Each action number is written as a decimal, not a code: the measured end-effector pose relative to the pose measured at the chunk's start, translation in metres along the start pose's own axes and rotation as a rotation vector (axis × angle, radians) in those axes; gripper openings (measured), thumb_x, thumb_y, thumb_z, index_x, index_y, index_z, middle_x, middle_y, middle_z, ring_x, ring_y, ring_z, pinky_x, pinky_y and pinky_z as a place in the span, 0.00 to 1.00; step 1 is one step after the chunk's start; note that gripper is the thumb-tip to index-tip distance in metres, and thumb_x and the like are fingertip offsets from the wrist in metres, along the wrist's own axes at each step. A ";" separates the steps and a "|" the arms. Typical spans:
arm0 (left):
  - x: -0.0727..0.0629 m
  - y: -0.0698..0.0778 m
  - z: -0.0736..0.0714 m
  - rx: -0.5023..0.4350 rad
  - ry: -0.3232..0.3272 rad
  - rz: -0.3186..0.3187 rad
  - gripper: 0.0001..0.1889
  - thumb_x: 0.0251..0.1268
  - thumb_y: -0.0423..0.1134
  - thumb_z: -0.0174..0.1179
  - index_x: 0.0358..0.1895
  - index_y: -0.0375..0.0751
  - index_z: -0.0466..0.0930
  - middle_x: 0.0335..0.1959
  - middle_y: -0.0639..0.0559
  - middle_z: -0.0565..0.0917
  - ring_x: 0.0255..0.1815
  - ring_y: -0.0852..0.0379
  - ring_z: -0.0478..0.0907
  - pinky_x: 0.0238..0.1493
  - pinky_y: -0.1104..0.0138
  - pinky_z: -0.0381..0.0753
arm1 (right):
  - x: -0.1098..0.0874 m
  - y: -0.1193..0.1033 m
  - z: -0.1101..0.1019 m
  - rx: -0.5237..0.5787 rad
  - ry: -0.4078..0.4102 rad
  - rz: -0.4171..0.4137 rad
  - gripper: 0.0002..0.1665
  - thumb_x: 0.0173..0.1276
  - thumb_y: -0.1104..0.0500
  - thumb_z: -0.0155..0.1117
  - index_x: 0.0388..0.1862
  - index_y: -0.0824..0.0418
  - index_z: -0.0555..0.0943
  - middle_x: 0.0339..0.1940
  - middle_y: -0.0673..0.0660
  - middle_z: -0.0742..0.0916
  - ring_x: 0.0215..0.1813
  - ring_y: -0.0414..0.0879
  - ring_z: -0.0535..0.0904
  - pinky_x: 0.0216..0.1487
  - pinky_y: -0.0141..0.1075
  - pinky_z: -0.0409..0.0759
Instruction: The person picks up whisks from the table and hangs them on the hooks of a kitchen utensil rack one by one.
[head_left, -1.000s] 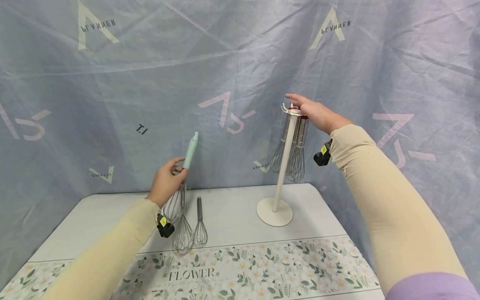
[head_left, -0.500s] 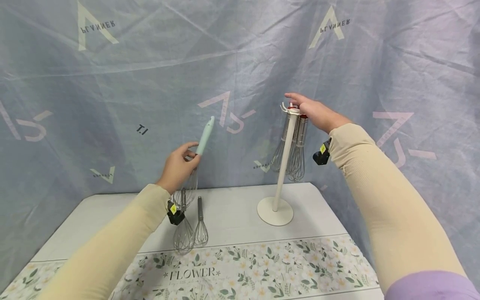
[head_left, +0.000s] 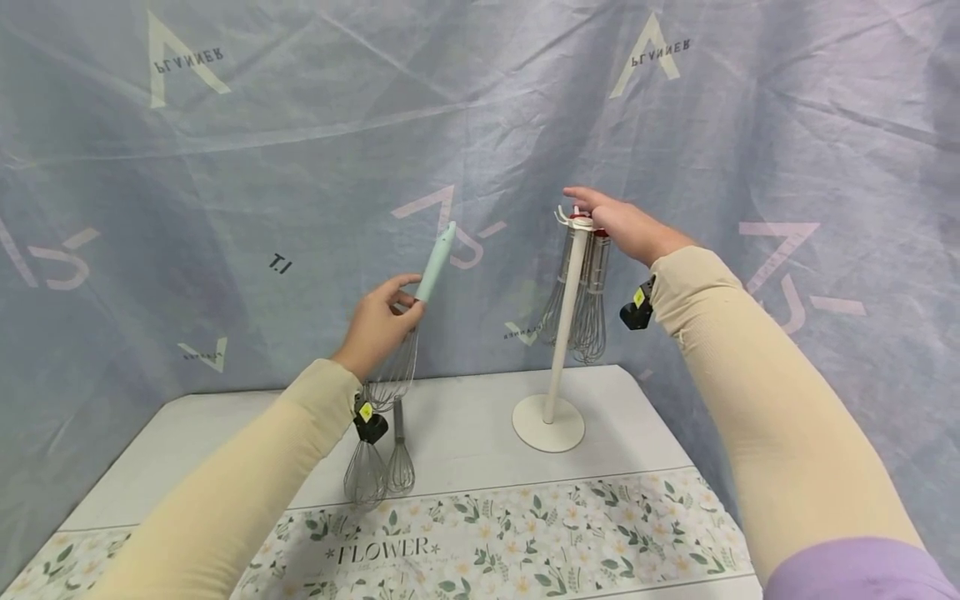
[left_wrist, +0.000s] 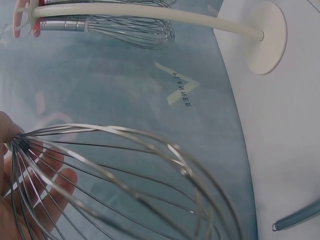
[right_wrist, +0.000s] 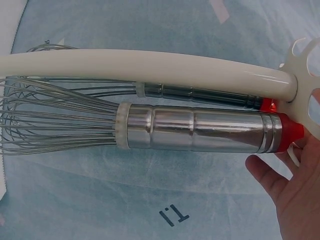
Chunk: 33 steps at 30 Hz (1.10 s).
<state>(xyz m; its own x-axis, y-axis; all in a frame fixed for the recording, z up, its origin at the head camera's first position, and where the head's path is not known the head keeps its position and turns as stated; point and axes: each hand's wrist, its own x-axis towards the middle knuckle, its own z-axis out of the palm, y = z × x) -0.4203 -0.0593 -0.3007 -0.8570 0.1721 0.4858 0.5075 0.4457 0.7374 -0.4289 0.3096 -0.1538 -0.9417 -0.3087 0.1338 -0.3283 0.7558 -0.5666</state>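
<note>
In the head view my left hand (head_left: 378,327) pinches a whisk with a mint-green handle (head_left: 437,260) just above its wires, clear of the table. The handle points up and leans right; its wire balloon (left_wrist: 115,187) fills the lower left wrist view. At the top of a white hook stand (head_left: 564,350), my right hand (head_left: 637,229) rests with index finger extended over the hooks. Its thumb (right_wrist: 267,175) lies beside the red end of a hanging steel whisk (right_wrist: 200,128). A second steel whisk (right_wrist: 215,97) hangs behind the pole.
Two whisks lie on the table left of the stand: a larger one (head_left: 365,477), partly hidden by the left wrist camera, and a smaller one (head_left: 401,467). The stand's round base (head_left: 534,425) sits towards the right. A floral cloth band (head_left: 517,533) crosses the front; grey-blue fabric (head_left: 300,183) hangs behind.
My left hand has carried the green-handled whisk up and to the right, away from the whisks on the table and nearer the stand. My right hand has stayed at the stand's top.
</note>
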 end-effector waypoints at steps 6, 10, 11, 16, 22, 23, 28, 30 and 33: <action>0.005 0.012 0.006 0.011 -0.006 0.048 0.25 0.72 0.38 0.62 0.70 0.55 0.74 0.41 0.48 0.85 0.31 0.51 0.82 0.30 0.61 0.86 | 0.000 0.000 0.001 0.018 -0.002 0.020 0.41 0.74 0.59 0.30 0.84 0.35 0.45 0.84 0.54 0.53 0.82 0.57 0.50 0.76 0.59 0.53; 0.008 0.018 0.010 0.010 -0.018 0.071 0.24 0.72 0.38 0.62 0.70 0.55 0.74 0.40 0.49 0.86 0.31 0.51 0.82 0.30 0.61 0.85 | -0.001 0.000 0.001 0.017 -0.003 0.016 0.42 0.72 0.60 0.29 0.84 0.36 0.45 0.85 0.54 0.53 0.82 0.57 0.50 0.76 0.59 0.52; 0.009 0.019 0.011 0.012 -0.024 0.075 0.24 0.72 0.38 0.62 0.70 0.54 0.74 0.41 0.49 0.86 0.31 0.51 0.83 0.31 0.61 0.85 | -0.001 0.000 0.001 0.016 -0.003 0.012 0.43 0.72 0.60 0.29 0.84 0.36 0.45 0.84 0.54 0.53 0.82 0.57 0.50 0.76 0.59 0.53; 0.013 0.025 0.016 0.042 -0.031 0.097 0.24 0.72 0.39 0.62 0.70 0.55 0.74 0.41 0.51 0.86 0.30 0.53 0.82 0.30 0.61 0.83 | -0.002 0.003 0.001 0.004 0.002 -0.008 0.42 0.72 0.60 0.28 0.84 0.37 0.45 0.84 0.55 0.54 0.82 0.58 0.51 0.75 0.59 0.55; 0.019 0.035 0.020 0.070 -0.038 0.152 0.24 0.72 0.39 0.62 0.70 0.54 0.74 0.40 0.52 0.86 0.30 0.53 0.81 0.28 0.60 0.81 | -0.002 0.005 0.001 -0.029 0.013 -0.016 0.41 0.73 0.58 0.28 0.84 0.35 0.46 0.84 0.54 0.55 0.81 0.58 0.53 0.75 0.58 0.55; 0.019 0.036 0.021 0.068 -0.041 0.155 0.24 0.72 0.39 0.62 0.70 0.54 0.74 0.39 0.52 0.86 0.30 0.54 0.81 0.28 0.60 0.81 | -0.002 0.004 0.001 -0.035 0.012 -0.018 0.41 0.73 0.57 0.27 0.84 0.35 0.46 0.84 0.54 0.55 0.81 0.58 0.53 0.76 0.58 0.55; 0.025 0.044 0.025 0.079 -0.058 0.179 0.24 0.71 0.39 0.63 0.69 0.54 0.75 0.37 0.54 0.85 0.30 0.55 0.81 0.28 0.60 0.80 | -0.002 0.003 0.000 -0.061 0.024 -0.031 0.41 0.72 0.57 0.28 0.84 0.35 0.47 0.84 0.56 0.56 0.81 0.58 0.55 0.75 0.57 0.57; 0.028 0.048 0.027 0.094 -0.060 0.192 0.24 0.71 0.39 0.63 0.68 0.53 0.76 0.37 0.54 0.86 0.29 0.56 0.81 0.29 0.61 0.80 | -0.002 0.002 0.000 -0.066 0.030 -0.034 0.41 0.72 0.57 0.28 0.84 0.35 0.48 0.83 0.57 0.57 0.80 0.58 0.56 0.74 0.57 0.59; 0.031 0.054 0.031 0.108 -0.065 0.203 0.23 0.71 0.39 0.63 0.68 0.54 0.76 0.36 0.55 0.86 0.29 0.56 0.82 0.29 0.62 0.80 | -0.002 0.002 0.000 -0.070 0.037 -0.038 0.42 0.71 0.57 0.28 0.84 0.36 0.49 0.83 0.57 0.58 0.80 0.57 0.58 0.74 0.56 0.60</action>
<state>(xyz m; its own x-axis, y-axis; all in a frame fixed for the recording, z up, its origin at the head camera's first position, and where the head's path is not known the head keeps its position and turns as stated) -0.4221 -0.0025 -0.2607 -0.7438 0.3226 0.5853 0.6608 0.4865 0.5715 -0.4279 0.3121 -0.1552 -0.9300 -0.3176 0.1852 -0.3673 0.7825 -0.5027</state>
